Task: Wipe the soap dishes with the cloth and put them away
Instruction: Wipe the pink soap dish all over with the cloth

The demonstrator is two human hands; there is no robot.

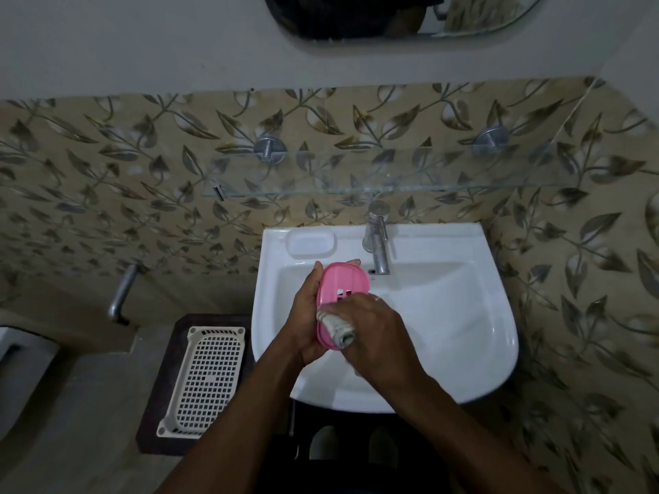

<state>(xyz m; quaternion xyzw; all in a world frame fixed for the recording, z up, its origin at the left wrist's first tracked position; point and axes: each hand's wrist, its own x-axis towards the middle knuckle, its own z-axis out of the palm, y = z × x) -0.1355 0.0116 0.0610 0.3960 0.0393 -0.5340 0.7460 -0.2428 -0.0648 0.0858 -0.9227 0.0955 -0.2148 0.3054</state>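
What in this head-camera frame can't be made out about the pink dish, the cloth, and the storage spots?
- Pink plastic soap dish: lower end covered by right hand.
- Grey-white cloth: bunched under the fingers; extent hidden.
- Cream perforated basket: contents indistinct in dim light.
- Clear glass shelf: transparent, surface unreadable.
- Left hand: palm behind dish.

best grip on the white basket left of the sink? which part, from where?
Probably the basket by a long side rim, from above. It lies flat and open-side up on a dark stand, rims exposed all round; the grid walls look too thin to pinch elsewhere. Both hands are busy with the pink dish.
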